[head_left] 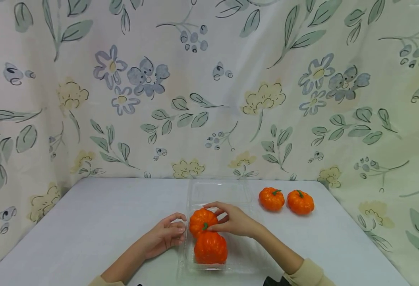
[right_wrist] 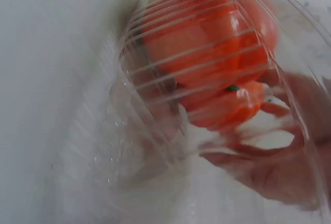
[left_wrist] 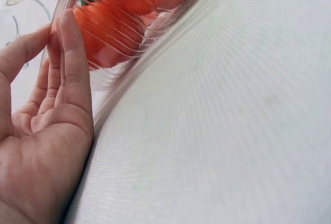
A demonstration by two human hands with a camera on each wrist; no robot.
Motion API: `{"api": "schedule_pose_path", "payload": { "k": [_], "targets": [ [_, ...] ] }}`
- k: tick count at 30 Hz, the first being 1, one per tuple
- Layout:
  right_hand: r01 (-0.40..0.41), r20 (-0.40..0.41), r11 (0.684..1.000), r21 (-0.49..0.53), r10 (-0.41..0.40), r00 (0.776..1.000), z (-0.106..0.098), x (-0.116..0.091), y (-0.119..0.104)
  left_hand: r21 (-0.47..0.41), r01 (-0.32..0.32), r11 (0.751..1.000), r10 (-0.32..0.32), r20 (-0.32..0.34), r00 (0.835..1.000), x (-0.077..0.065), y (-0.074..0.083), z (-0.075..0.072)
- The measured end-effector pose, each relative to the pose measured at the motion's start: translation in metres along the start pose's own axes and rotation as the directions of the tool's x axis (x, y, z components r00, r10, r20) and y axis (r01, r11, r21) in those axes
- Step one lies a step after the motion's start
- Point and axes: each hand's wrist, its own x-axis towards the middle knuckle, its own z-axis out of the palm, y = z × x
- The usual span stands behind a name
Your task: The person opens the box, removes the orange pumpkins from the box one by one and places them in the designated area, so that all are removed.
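Note:
A clear plastic clamshell container (head_left: 238,254) lies with its lid (head_left: 218,192) folded back. Inside are two orange toy pumpkins, a rear one with a green stem (head_left: 200,220) and a front one (head_left: 211,248). My right hand (head_left: 236,220) reaches in from the right, fingers and thumb curled round the rear pumpkin. The right wrist view shows that hand (right_wrist: 279,167) blurred through the ribbed wall. At the container's left side is my left hand (head_left: 164,236), its fingers extended. In the left wrist view, fingertips (left_wrist: 70,22) are against the clear wall.
Two more orange toy pumpkins, one (head_left: 271,199) beside the other (head_left: 300,202), stand on the white table (head_left: 105,214) at the back right. A floral curtain (head_left: 209,87) hangs behind the table.

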Motion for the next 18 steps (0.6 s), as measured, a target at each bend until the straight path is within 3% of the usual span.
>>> {"api": "schedule_pose_path", "payload": {
  "k": [7,18],
  "targets": [
    [-0.054,-0.020,0.999,0.005,0.054,0.998,0.007,0.003,-0.002,0.000,0.002,1.000,-0.002,0.008,1.000,0.001,0.000,0.000],
    [-0.143,-0.044,0.976,0.164,0.152,0.987,0.014,0.004,-0.005,-0.002,-0.006,1.000,0.006,0.013,1.000,0.000,0.002,0.003]
  ]
}}
